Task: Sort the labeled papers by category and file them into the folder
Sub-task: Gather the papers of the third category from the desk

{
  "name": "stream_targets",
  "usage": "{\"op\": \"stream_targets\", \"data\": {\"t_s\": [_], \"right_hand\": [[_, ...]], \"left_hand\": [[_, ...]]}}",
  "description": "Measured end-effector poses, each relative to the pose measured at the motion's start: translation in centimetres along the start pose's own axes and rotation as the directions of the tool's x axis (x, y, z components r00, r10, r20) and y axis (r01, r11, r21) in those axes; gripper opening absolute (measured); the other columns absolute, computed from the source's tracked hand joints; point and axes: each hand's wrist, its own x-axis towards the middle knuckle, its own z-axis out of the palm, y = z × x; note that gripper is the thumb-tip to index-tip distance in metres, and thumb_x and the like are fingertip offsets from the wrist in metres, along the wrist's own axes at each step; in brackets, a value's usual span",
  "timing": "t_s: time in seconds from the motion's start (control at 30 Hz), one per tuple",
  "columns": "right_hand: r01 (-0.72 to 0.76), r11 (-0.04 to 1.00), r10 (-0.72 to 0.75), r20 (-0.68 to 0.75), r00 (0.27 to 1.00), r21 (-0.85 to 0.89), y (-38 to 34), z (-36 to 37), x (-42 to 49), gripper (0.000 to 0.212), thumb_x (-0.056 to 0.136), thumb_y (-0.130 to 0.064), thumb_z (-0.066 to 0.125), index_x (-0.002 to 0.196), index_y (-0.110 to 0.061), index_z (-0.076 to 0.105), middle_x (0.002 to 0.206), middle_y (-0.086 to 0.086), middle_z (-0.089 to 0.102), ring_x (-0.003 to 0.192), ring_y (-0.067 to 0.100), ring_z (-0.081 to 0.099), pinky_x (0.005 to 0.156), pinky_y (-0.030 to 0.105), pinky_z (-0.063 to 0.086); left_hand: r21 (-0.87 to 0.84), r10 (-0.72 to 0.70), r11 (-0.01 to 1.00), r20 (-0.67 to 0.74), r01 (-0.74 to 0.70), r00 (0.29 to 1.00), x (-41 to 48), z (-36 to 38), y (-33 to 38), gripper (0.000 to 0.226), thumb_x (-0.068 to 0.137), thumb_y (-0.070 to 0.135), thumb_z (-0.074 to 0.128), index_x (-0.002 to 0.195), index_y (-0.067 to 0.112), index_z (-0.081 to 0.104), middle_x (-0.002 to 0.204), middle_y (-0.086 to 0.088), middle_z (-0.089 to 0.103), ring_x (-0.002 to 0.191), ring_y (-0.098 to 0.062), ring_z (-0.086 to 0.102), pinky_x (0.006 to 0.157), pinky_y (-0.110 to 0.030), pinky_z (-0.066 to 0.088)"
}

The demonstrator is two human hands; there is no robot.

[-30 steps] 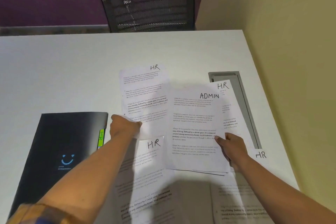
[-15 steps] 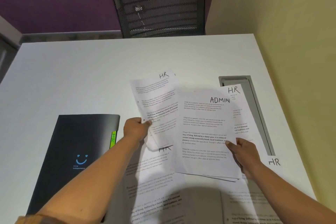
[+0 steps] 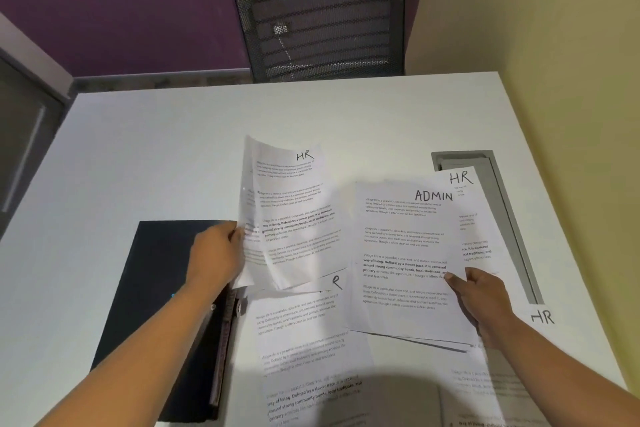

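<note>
From the head camera, the left hand [image 3: 221, 253] pinches the left edge of a sheet marked HR [image 3: 294, 215], fingers curled round the paper. The sheet hangs raised above the middle of the desk [image 3: 173, 149], curling along its left side. The right hand [image 3: 481, 298] grips a thin stack topped by a sheet headed ADMIN [image 3: 405, 253], with the thumb pressed on its right edge. A second HR sheet [image 3: 474, 218] sticks out behind this stack toward the right edge of the desk.

The black folder [image 3: 156, 288] lies closed near the near-left part of the desk, partly under the left forearm and just left of the raised sheet. More printed sheets lie flat along the near edge: one [image 3: 304, 329] below the raised sheet, with most of its label covered, and another with HR [image 3: 542, 317] showing close to the right edge.

A grey cable slot [image 3: 498, 191] runs along the right edge, partly covered by paper. A mesh chair [image 3: 322, 17] stands beyond the far edge
</note>
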Motion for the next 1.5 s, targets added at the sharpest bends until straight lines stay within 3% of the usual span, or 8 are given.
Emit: {"op": "stream_targets", "data": {"t_s": [0.1,0.27,0.53,0.87,1.0,1.17,1.4,1.5], "right_hand": [[-0.008,1.000,0.008,0.001,1.000,-0.012,-0.4,0.0,-0.4,0.006,0.094,-0.010,0.066,0.095,-0.004,0.070,0.054,-0.006,0.063,0.037,0.000,0.055,0.049,0.020,0.045],[0.035,0.999,-0.036,-0.037,0.999,-0.028,-1.3,0.4,-1.7,0.018,0.094,-0.010,0.065,0.112,-0.008,0.070,0.108,0.010,0.073,0.094,0.032,0.070,0.092,0.048,0.056],[0.139,0.990,-0.140,-0.065,0.988,-0.012,-1.7,0.3,-6.7,0.011,0.095,-0.011,0.063,0.101,-0.010,0.072,0.100,0.007,0.075,0.086,0.028,0.071,0.079,0.042,0.059],[0.132,0.964,-0.153,0.075,0.985,0.231,-2.4,0.1,-14.4,0.015,0.094,-0.009,0.065,0.107,-0.011,0.073,0.099,0.009,0.078,0.088,0.032,0.075,0.081,0.049,0.061],[0.101,0.969,-0.152,0.223,0.963,0.224,-2.6,-0.5,-17.6,0.012,0.082,-0.006,0.076,0.093,-0.012,0.077,0.095,0.017,0.077,0.083,0.035,0.073,0.079,0.052,0.059],[0.045,0.960,-0.152,0.378,0.913,0.277,-2.7,-1.5,-20.6,0.025,0.076,0.000,0.076,0.101,-0.005,0.073,0.103,0.021,0.075,0.098,0.047,0.069,0.083,0.059,0.056],[-0.152,0.895,-0.057,0.445,0.894,0.420,-1.1,-2.4,-21.4,0.044,0.098,-0.049,0.050,0.120,-0.016,0.070,0.118,0.014,0.073,0.112,0.038,0.068,0.103,0.058,0.047],[0.071,0.923,-0.242,0.428,0.871,0.377,-0.9,-2.5,-22.1,0.040,0.088,-0.033,0.070,0.119,-0.009,0.068,0.116,0.010,0.074,0.107,0.025,0.072,0.092,0.041,0.056]], "left_hand": [[-0.068,-0.018,0.998,-0.095,0.012,0.995,-1.2,-2.2,-0.4,0.026,0.101,0.023,0.053,0.076,0.019,0.060,0.069,0.004,0.063,0.061,-0.013,0.062,0.048,-0.021,0.043],[-0.172,-0.077,0.984,-0.237,0.036,0.968,-3.2,-5.5,-2.7,0.022,0.102,0.023,0.052,0.089,0.011,0.066,0.081,-0.006,0.069,0.066,-0.014,0.062,0.051,-0.025,0.048],[-0.317,-0.160,0.948,-0.377,0.035,0.912,-8.5,-11.0,-4.2,0.023,0.101,0.027,0.052,0.111,0.013,0.068,0.098,-0.003,0.070,0.077,-0.021,0.062,0.058,-0.031,0.050],[-0.715,-0.109,0.688,0.072,0.127,0.991,-21.4,-5.4,2.6,0.016,0.094,0.008,0.063,0.091,0.014,0.077,0.081,-0.001,0.079,0.078,-0.019,0.074,0.067,-0.029,0.058],[-0.779,-0.022,0.566,0.313,0.270,0.949,-25.1,-3.6,4.7,0.015,0.088,-0.008,0.063,0.081,-0.002,0.074,0.056,-0.003,0.070,0.055,-0.012,0.065,0.048,-0.017,0.050],[-0.527,-0.083,0.844,0.043,0.094,0.996,-25.0,-2.3,2.3,0.056,0.066,0.026,0.091,0.116,0.031,0.065,0.112,0.015,0.065,0.098,-0.008,0.063,0.079,-0.029,0.053],[-0.781,0.148,0.592,0.348,0.199,0.926,-25.2,-2.5,3.7,0.030,0.092,0.004,0.065,0.120,0.015,0.065,0.112,0.002,0.076,0.105,-0.020,0.071,0.086,-0.031,0.057],[-0.789,0.137,0.581,0.336,0.199,0.932,-26.3,-1.9,3.8,0.029,0.093,-0.001,0.062,0.114,0.018,0.068,0.108,0.004,0.077,0.101,-0.019,0.073,0.080,-0.026,0.059]]}}
